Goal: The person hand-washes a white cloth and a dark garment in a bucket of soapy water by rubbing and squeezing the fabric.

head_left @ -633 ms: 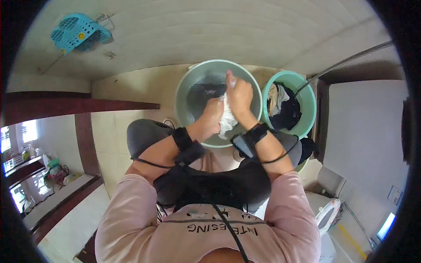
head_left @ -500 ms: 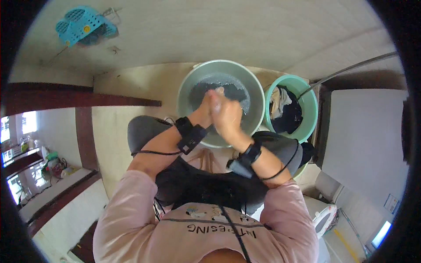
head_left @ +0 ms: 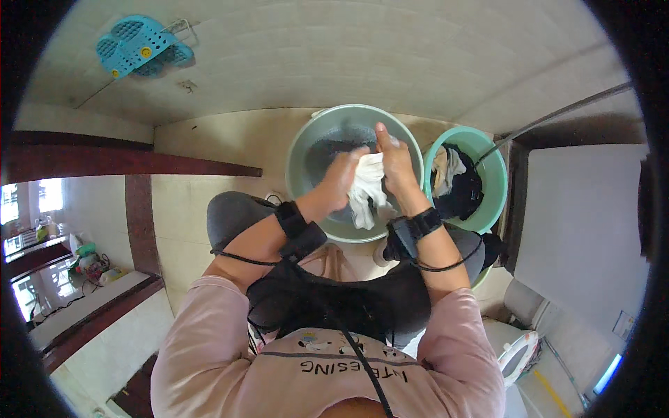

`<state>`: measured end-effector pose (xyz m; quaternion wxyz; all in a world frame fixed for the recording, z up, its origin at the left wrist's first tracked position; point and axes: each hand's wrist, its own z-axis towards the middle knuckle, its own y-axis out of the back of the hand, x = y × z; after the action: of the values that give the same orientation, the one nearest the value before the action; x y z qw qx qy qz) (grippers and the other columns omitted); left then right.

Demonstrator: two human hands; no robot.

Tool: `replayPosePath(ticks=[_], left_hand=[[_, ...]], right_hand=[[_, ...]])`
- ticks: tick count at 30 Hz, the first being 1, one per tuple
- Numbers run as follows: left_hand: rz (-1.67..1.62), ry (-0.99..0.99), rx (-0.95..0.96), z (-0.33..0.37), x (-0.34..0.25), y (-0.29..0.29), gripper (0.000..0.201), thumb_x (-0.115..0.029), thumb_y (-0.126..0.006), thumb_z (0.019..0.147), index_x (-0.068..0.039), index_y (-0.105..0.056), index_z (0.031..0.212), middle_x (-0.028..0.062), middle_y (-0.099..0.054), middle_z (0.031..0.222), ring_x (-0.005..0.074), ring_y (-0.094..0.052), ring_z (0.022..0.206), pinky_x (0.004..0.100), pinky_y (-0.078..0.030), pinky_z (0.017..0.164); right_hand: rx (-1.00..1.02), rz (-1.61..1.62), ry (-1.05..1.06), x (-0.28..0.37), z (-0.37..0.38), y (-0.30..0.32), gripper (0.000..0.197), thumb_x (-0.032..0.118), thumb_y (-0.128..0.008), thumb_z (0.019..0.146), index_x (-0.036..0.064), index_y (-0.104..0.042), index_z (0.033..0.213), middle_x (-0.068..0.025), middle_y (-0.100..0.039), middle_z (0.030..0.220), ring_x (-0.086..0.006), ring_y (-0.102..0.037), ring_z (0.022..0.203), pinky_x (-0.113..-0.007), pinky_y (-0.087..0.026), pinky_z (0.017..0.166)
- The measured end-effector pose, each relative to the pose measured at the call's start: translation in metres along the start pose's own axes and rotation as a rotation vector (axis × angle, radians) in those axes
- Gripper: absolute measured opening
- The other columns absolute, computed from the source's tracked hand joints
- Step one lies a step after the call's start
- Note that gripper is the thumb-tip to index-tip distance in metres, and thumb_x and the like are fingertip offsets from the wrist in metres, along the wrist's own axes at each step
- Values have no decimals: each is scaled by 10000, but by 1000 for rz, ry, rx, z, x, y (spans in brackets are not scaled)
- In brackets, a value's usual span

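A crumpled white cloth (head_left: 365, 187) hangs between my two hands over a round pale-green basin (head_left: 298, 143). Its kind cannot be made out. My left hand (head_left: 339, 174) grips the cloth's left side, fingers curled round it. On the other side my right hand (head_left: 397, 166) is closed on the cloth's upper right part, with the thumb sticking up. Below the hands, dark greyish water (head_left: 334, 145) with a rim of suds lies in the basin.
Right of the basin stands a smaller mint-green bucket (head_left: 496, 188) holding dark clothes (head_left: 465, 187) and a beige cloth (head_left: 440, 171). Blue slippers (head_left: 136, 45) hang on the far wall. A dark red door frame (head_left: 202, 165) juts in from the left. A toilet (head_left: 512, 355) stands at lower right.
My hands were pressed together over the basin, with the cloth mostly hidden. They have moved apart, right hand rightward, and the white cloth now spreads and hangs between them.
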<state>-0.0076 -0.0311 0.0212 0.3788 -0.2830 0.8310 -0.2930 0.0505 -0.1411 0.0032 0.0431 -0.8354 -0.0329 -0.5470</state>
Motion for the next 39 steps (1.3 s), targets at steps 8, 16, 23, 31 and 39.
replayPosePath(ticks=[8,16,23,31,39], left_hand=[[364,-665,98,1,-26,21,251,-230,-458,859,-11,-569,911,49,-563,751,135,-561,698,271,-451,628],[257,-276,100,-1,-29,14,223,-217,-485,864,-26,-538,967,34,-578,857,138,-557,783,274,-449,697],[110,-174,72,9,16,31,245,-298,-462,863,-72,-523,938,20,-566,869,131,-550,802,288,-453,711],[-283,-179,328,19,22,43,225,-291,-426,865,-88,-523,880,38,-568,808,166,-556,708,334,-461,631],[933,-702,44,-3,-27,22,368,-338,-324,909,-45,-546,934,26,-564,821,106,-535,751,251,-418,705]], right_hand=[[425,487,-447,42,-24,10,375,429,-463,853,81,-536,736,27,-486,588,-75,-480,510,-203,-417,459],[239,121,8,38,-19,9,211,292,-539,836,91,-576,782,2,-551,652,-84,-484,488,-210,-373,445],[-12,-992,1052,10,-61,-38,346,328,-505,820,32,-593,664,-171,-519,527,-317,-518,440,-386,-393,415],[-129,-928,812,9,-61,-48,366,350,-525,813,41,-612,637,-206,-517,548,-347,-523,463,-414,-399,437],[113,-342,28,37,-4,0,615,580,-429,796,4,-532,609,-90,-512,558,-171,-454,519,-309,-378,498]])
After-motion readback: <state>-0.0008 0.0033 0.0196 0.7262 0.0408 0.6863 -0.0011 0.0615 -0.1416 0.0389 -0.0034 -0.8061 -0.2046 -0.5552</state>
